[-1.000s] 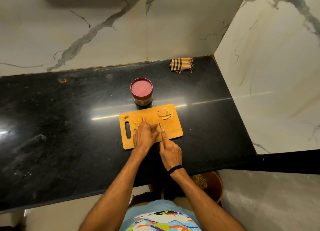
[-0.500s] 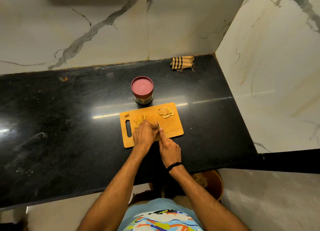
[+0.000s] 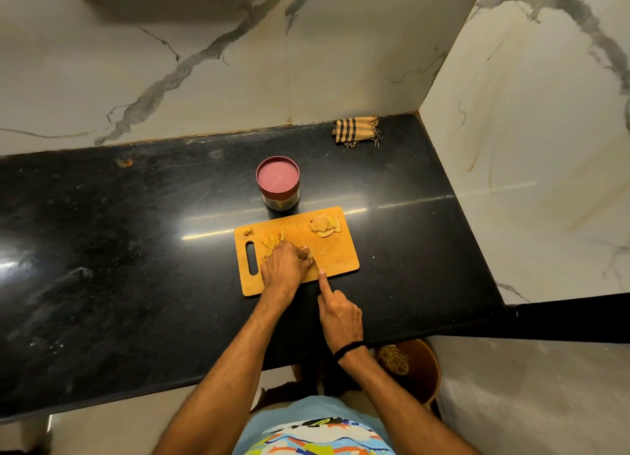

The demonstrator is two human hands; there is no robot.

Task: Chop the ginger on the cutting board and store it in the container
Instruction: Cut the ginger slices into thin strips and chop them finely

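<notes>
Left hand (image 3: 284, 267) curls over a ginger piece (image 3: 308, 252) on the board (image 3: 337, 253), pinning it. Right hand (image 3: 339, 314) grips a barely visible knife (image 3: 316, 264), index finger straight.

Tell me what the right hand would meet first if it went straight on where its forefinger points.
Probably the ginger piece held by the left hand, close ahead of the right hand; the red-lidded container stands farther along that line. Depth is unclear.
</notes>
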